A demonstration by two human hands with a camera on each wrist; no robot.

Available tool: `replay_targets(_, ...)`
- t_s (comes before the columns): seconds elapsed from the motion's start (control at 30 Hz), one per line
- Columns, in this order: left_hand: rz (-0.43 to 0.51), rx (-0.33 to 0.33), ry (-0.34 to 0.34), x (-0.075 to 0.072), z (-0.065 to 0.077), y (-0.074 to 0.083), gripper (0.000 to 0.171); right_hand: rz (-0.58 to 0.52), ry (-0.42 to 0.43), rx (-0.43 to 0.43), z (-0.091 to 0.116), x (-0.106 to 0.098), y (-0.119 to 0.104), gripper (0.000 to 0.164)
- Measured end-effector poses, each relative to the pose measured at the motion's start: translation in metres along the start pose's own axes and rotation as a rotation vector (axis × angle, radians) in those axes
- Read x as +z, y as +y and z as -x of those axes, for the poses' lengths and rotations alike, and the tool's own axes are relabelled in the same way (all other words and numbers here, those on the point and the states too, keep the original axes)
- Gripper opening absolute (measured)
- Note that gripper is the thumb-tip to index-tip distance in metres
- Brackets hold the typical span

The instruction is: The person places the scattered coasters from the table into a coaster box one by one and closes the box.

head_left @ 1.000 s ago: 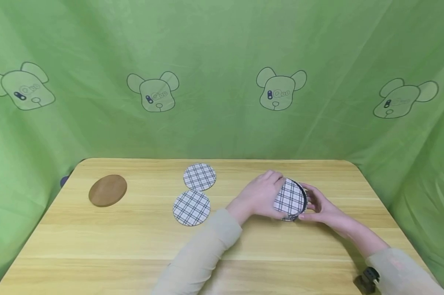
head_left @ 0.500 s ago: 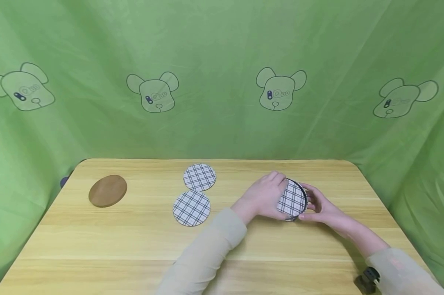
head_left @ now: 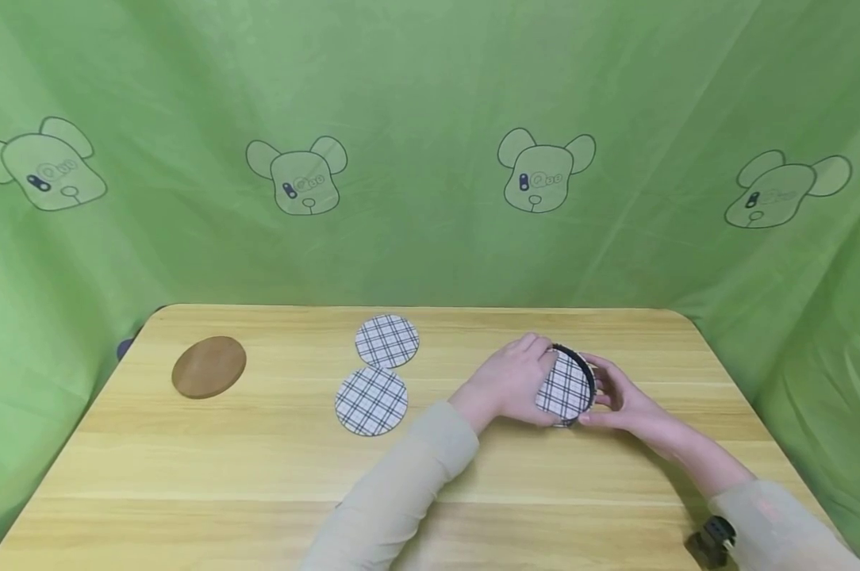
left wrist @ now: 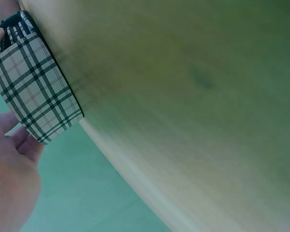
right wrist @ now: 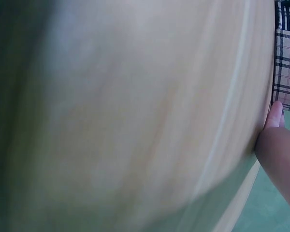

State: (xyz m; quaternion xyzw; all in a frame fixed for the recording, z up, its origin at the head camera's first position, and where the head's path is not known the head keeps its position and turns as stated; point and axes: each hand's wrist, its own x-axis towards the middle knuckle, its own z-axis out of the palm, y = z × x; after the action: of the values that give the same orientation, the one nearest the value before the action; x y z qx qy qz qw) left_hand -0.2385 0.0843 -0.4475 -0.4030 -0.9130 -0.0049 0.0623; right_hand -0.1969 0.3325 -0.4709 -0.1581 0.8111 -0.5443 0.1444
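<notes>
Case [head_left: 567, 387], plaid, two o'clock on wood-grain table [head_left: 259, 476], clasped by both grips: left hand [head_left: 513, 381] hiding nine-o'clock side, right hand [head_left: 624, 406] at three; cropped in right-wrist view; green curtain [head_left: 416, 79], twelve o'clock.

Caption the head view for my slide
Left hand and right hand at either side of a plaid holder, two coasters and a brown disc on the table.

In my right wrist feed, I have the right hand [right wrist: 282, 146] at the right edge, a fingertip touching the lower end of the plaid holder [right wrist: 287, 65], which the frame cuts off. I see dark and white stripes at the holder's top. The wooden tabletop [right wrist: 135, 111], badly blurred, fills most of my view; green cloth [right wrist: 273, 205] shows at lower right.
</notes>
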Motion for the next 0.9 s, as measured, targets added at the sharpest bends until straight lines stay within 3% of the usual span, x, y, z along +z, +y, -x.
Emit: replay_targets(0.9,0.059,0.01,-0.031,-0.0028,0.0047,-0.0043,0.106,0.001,-0.008,0.027,0.0,-0.0003,-0.0033,0.102)
